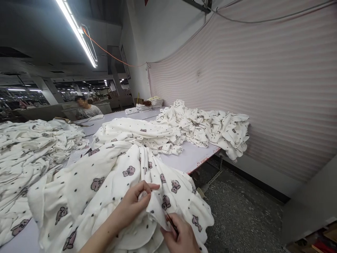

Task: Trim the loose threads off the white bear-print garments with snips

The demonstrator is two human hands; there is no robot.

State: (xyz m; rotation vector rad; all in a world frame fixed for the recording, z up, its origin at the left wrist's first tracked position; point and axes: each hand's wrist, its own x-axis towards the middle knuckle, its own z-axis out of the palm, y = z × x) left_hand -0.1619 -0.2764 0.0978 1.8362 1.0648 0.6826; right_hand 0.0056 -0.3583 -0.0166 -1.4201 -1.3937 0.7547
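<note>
My left hand (135, 198) pinches a fold of white plush fabric (156, 207) between thumb and fingers, lifting it off the pile. Close beside it, my right hand (180, 233) is closed around a small dark tool (173, 225) that looks like thread snips. Its tip is at the edge of the raised fold; whether the blades touch the cloth is hard to make out. Under both hands lies a large heap of the same cloth (129, 171), printed with mauve bears and dark dots. Part of the tool is hidden by my fingers.
Another bear-print heap (39, 144) covers the left side of the table (181, 160); a further pile (202, 123) overhangs its right edge. Folded stacks (155, 102) stand at the far end. A person (89, 109) is beyond the table. A striped cloth (244, 77) covers the right wall.
</note>
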